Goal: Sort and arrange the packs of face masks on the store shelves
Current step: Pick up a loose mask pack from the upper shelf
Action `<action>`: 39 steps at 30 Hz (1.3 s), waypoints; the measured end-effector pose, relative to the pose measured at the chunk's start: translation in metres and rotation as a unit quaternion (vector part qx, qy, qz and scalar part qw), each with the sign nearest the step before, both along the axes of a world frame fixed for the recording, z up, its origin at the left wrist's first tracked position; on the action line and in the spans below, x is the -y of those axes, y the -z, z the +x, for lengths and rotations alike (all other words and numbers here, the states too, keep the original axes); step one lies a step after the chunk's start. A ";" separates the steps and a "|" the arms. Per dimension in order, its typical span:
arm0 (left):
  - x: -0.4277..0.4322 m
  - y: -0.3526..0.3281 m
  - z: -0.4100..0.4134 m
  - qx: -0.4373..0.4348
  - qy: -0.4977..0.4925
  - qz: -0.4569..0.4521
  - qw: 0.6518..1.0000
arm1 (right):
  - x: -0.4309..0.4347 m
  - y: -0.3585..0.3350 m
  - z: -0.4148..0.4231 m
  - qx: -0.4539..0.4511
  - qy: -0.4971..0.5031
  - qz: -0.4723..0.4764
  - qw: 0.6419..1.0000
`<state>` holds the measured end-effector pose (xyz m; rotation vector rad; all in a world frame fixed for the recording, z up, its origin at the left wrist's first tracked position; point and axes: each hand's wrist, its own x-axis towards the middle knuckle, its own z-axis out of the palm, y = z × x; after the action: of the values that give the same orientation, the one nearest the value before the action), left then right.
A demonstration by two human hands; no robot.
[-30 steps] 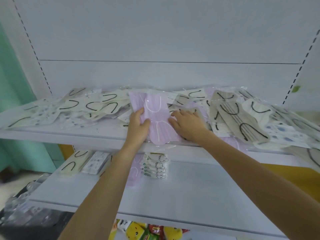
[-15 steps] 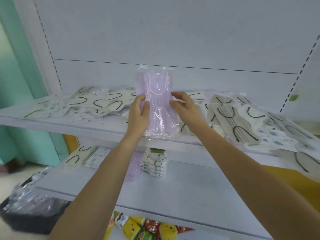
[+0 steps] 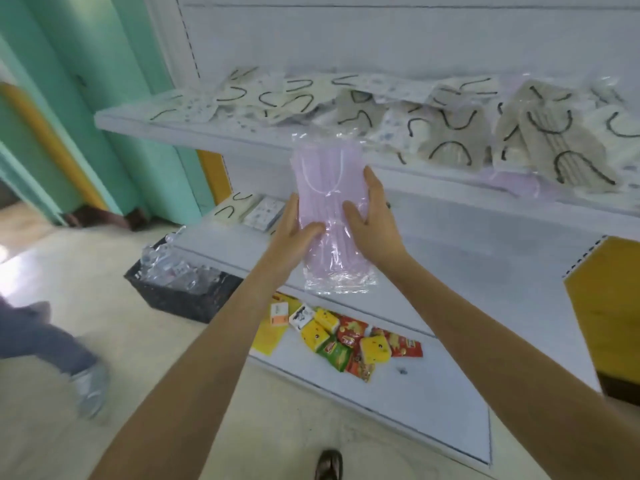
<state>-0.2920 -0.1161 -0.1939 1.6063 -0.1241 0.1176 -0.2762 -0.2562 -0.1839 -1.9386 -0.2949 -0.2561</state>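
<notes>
Holding pink mask pack [image 3: 329, 202] upright in mid-air btwn both hands, not touching any shelf. Gripping its lower left edge w/ left hand [image 3: 294, 237], thumb pressing across the front, fingers going behind the plastic. Gripping its right edge w/ right hand [image 3: 375, 226], fingers [image 3: 372, 181] running up the side, thumb lying on the front.

Lying above & beyond the fingertips: top shelf [image 3: 194, 128] w/ jumble of white, grey & patterned mask packs [image 3: 450, 123].

Poking out at that shelf's front edge, right of the fingers: another pink pack [image 3: 519, 185].

Sitting just left of the left-hand fingers: two small packs [image 3: 249, 211] on mid shelf [image 3: 450, 244].

Lying below the wrists: snack packets [image 3: 346, 341] on bottom shelf [image 3: 433, 393].

Standing on floor [image 3: 138, 358] down-left of the hands: black basket [image 3: 187, 296] w/ clear bags [image 3: 166, 261].
</notes>
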 end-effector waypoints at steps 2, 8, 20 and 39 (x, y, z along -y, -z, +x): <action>-0.018 0.018 -0.004 -0.025 -0.004 0.022 0.999 | -0.018 0.019 -0.004 -0.029 -0.008 -0.007 1.000; -0.077 0.062 0.018 -0.106 -0.091 0.003 0.990 | -0.072 0.082 -0.004 -0.193 -0.041 0.028 0.980; -0.162 0.145 0.128 -0.262 0.101 0.167 0.945 | -0.173 0.175 0.081 -0.277 0.185 0.081 0.939; -0.073 0.269 0.344 -0.173 0.143 0.299 0.928 | -0.099 0.298 0.264 -0.268 0.240 -0.096 0.928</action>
<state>0.0523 -0.0428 -0.4634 2.1674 -0.1257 -0.4730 -0.0118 -0.1569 -0.4819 -2.1658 0.5413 -0.0023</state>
